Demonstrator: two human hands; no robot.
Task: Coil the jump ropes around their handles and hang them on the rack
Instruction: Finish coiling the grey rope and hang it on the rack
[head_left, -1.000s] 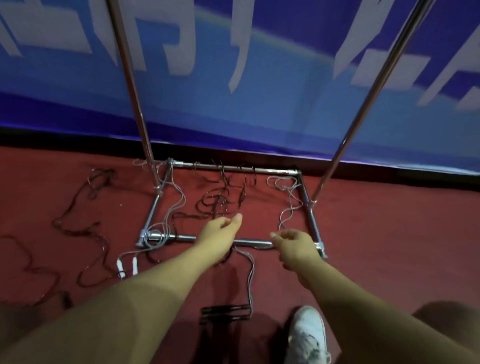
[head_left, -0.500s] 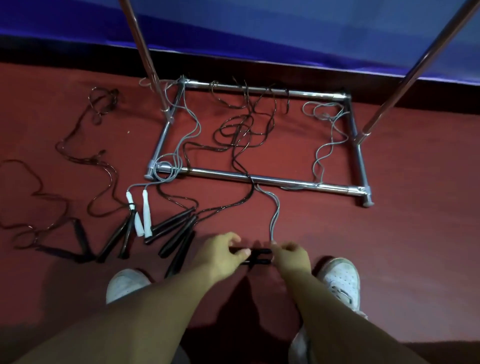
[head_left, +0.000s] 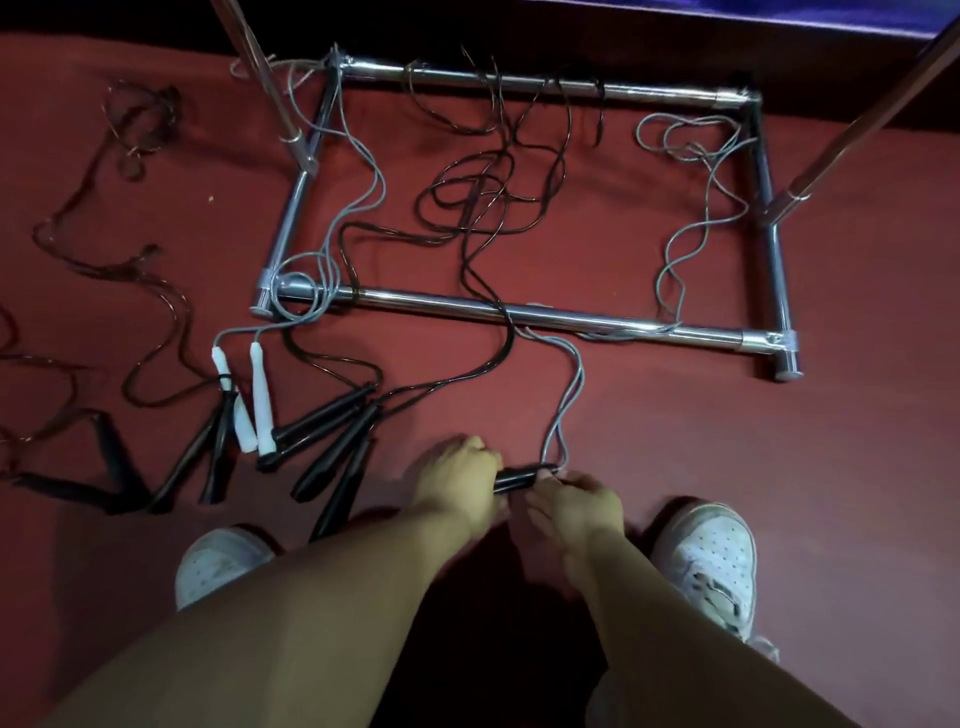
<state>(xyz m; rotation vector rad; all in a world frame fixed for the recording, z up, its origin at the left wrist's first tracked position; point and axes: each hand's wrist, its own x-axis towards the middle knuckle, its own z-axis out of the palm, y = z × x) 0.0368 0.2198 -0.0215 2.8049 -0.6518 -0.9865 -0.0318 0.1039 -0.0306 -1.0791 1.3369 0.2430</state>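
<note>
While both hands, left hand and right hand, grip the black handles at six o'clock, no rope is coiled; the rack holds none.

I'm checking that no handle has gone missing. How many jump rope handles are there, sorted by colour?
white handles: 2
black handles on the floor: 8
held black handles, gripped between left hand and right hand: 2, as far as shows
Total: 12
</note>
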